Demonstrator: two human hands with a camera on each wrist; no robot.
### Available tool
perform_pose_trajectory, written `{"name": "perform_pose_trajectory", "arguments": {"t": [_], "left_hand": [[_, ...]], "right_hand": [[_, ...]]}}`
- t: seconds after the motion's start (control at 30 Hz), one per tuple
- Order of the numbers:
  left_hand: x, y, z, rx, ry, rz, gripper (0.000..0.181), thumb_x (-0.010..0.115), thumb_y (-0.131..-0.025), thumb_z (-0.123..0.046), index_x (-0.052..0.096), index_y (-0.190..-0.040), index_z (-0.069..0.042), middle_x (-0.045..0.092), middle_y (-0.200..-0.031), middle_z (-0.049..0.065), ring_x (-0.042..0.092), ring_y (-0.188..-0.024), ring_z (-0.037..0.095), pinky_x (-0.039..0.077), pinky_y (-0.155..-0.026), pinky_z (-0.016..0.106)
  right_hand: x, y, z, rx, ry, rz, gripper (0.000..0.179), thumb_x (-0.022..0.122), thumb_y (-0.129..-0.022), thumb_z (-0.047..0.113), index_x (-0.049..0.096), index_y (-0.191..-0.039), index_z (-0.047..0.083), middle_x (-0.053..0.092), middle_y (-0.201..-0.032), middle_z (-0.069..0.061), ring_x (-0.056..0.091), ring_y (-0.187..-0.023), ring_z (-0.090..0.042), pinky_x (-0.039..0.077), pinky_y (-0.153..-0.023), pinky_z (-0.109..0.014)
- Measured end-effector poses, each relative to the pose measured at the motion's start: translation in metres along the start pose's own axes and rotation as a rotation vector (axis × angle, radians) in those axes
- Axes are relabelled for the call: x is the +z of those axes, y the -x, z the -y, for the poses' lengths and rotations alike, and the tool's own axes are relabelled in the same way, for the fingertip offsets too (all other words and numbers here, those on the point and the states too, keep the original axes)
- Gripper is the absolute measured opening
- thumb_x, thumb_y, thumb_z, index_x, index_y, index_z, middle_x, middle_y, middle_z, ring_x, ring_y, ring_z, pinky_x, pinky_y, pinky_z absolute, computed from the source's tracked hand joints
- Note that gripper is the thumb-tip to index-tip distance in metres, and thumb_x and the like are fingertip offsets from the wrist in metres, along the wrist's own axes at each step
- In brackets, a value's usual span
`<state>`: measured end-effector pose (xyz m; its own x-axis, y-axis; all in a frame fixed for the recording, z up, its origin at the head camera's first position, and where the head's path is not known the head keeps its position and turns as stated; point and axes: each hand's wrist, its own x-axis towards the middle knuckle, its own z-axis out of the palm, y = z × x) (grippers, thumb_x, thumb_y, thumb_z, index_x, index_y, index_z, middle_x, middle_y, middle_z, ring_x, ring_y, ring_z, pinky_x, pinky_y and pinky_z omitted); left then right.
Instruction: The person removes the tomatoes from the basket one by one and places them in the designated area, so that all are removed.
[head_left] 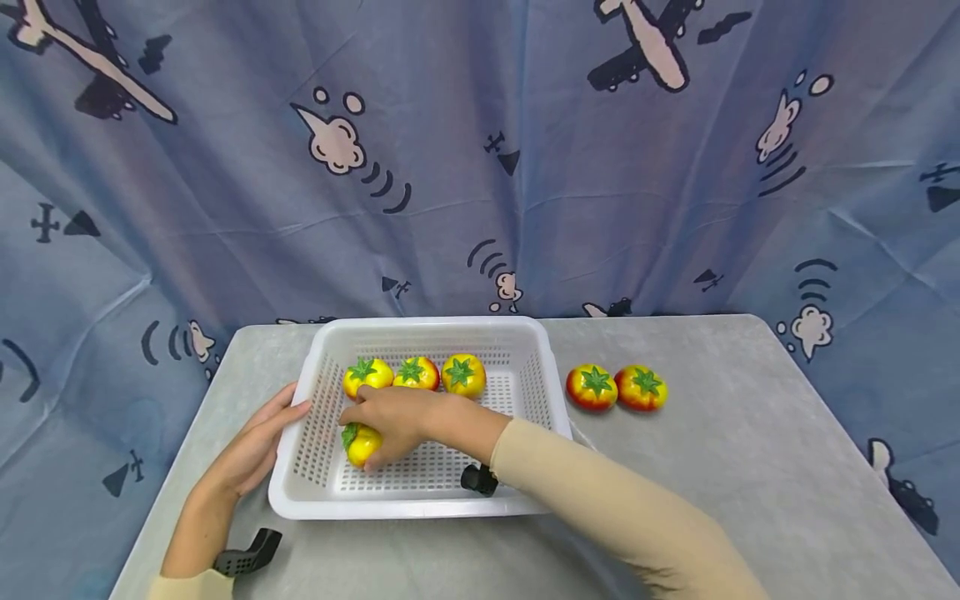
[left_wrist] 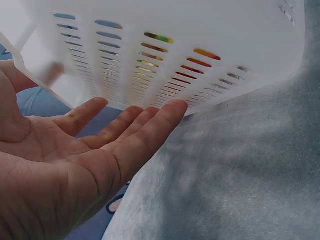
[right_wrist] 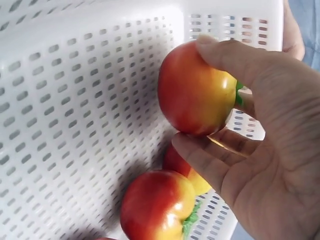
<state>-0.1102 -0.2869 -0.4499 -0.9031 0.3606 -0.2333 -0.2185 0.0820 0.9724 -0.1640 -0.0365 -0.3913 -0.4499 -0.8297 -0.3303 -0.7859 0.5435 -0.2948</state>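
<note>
In the white perforated plastic basket point(head_left: 360, 510), my right hand point(head_left: 401, 421) grips a tomato point(head_left: 363, 448), red and yellow with a green leafy top. The right wrist view has this tomato point(right_wrist: 197, 92) between thumb and fingers, its leafy side toward the palm. Behind the hand, three similar tomatoes point(head_left: 463, 375) sit in a row along the basket's far side. At the basket's left side, my left hand point(head_left: 258, 442) holds the rim, its thumb over the edge. The left wrist view shows that hand's fingertips point(left_wrist: 175, 107) along the outside of the slotted wall.
Two more tomatoes point(head_left: 592, 387) lie side by side on the grey table point(head_left: 720, 475), right of the basket. A blue curtain point(head_left: 450, 167) printed with airplanes hangs behind the table. Black wrist cameras point(head_left: 251, 554) are worn on both arms.
</note>
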Motion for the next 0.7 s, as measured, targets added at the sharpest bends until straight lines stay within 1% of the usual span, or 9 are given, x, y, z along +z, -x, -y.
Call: {"name": "perform_pose_trajectory", "arguments": {"t": [0.1,0.17,0.2,0.27,0.33,0.37,0.4,0.5,0.7], "left_hand": [[0.0,0.0,0.002,0.002,0.016,0.012,0.068,0.035,-0.117,-0.034,0.001,-0.17,-0.01,0.019,-0.17,0.032,0.058,-0.133,0.02,0.056,-0.099,0.045],[0.0,0.0,0.003,0.004,0.023,0.015,0.068,0.035,-0.117,-0.034,0.002,-0.17,-0.009,0.028,-0.165,0.029,0.061,-0.129,0.014,0.057,-0.098,0.044],[0.0,0.001,0.004,0.005,0.028,0.017,0.067,0.035,-0.117,-0.034,0.002,-0.17,-0.008,0.035,-0.162,0.025,0.062,-0.127,0.012,0.057,-0.097,0.043],[0.0,0.003,0.004,0.005,0.032,0.023,0.067,0.035,-0.117,-0.033,0.002,-0.169,-0.006,0.046,-0.153,0.014,0.064,-0.124,0.01,0.058,-0.097,0.043],[0.0,0.005,0.005,0.003,0.03,0.024,0.067,0.036,-0.117,-0.033,0.002,-0.168,-0.005,0.052,-0.144,0.003,0.065,-0.123,0.01,0.058,-0.096,0.043],[0.0,0.005,0.005,0.0,0.028,0.024,0.067,0.036,-0.117,-0.033,0.002,-0.168,-0.005,0.053,-0.142,-0.001,0.065,-0.123,0.01,0.058,-0.096,0.043],[0.0,0.006,0.005,-0.002,0.029,0.025,0.068,0.036,-0.116,-0.033,0.002,-0.168,-0.005,0.053,-0.141,-0.002,0.065,-0.123,0.011,0.058,-0.096,0.043],[0.001,0.006,0.003,-0.007,0.026,0.021,0.068,0.037,-0.116,-0.034,0.003,-0.168,-0.006,0.051,-0.143,-0.001,0.065,-0.123,0.011,0.058,-0.096,0.043],[0.002,0.002,0.001,0.007,0.031,0.032,0.068,0.037,-0.116,-0.033,0.003,-0.168,-0.006,0.053,-0.142,-0.005,0.065,-0.124,0.011,0.058,-0.096,0.041]], "right_hand": [[-0.003,0.005,0.0,-0.001,-0.005,-0.005,0.071,0.08,-0.094,0.04,0.05,-0.157,0.027,0.054,-0.151,-0.004,0.059,-0.12,-0.011,0.05,-0.11,-0.028],[-0.006,0.009,-0.001,-0.002,-0.007,-0.022,0.071,0.08,-0.094,0.037,0.05,-0.157,0.024,0.054,-0.15,-0.005,0.059,-0.115,-0.01,0.051,-0.107,-0.026],[-0.007,0.011,-0.001,-0.006,-0.011,-0.033,0.071,0.08,-0.094,0.036,0.05,-0.157,0.023,0.054,-0.149,-0.006,0.059,-0.113,-0.01,0.051,-0.106,-0.025],[-0.008,0.015,-0.002,-0.012,-0.019,-0.059,0.071,0.081,-0.094,0.034,0.05,-0.157,0.02,0.054,-0.149,-0.007,0.06,-0.111,-0.01,0.051,-0.104,-0.024],[-0.009,0.02,-0.003,-0.013,-0.036,-0.083,0.071,0.08,-0.094,0.033,0.049,-0.156,0.019,0.053,-0.15,-0.007,0.06,-0.112,-0.011,0.051,-0.104,-0.024],[-0.009,0.023,-0.004,-0.011,-0.046,-0.091,0.071,0.08,-0.094,0.033,0.05,-0.156,0.019,0.053,-0.149,-0.007,0.059,-0.112,-0.011,0.051,-0.104,-0.024],[-0.01,0.026,-0.005,-0.011,-0.059,-0.1,0.069,0.081,-0.094,0.033,0.051,-0.154,0.019,0.054,-0.148,-0.007,0.059,-0.112,-0.011,0.051,-0.104,-0.024],[-0.013,0.036,-0.01,0.001,-0.079,-0.118,0.068,0.081,-0.093,0.033,0.051,-0.153,0.019,0.054,-0.147,-0.006,0.059,-0.113,-0.01,0.052,-0.104,-0.024],[-0.018,0.058,-0.017,0.031,-0.102,-0.146,0.071,0.08,-0.094,0.031,0.048,-0.156,0.018,0.049,-0.157,-0.01,0.06,-0.123,-0.014,0.052,-0.108,-0.029]]}}
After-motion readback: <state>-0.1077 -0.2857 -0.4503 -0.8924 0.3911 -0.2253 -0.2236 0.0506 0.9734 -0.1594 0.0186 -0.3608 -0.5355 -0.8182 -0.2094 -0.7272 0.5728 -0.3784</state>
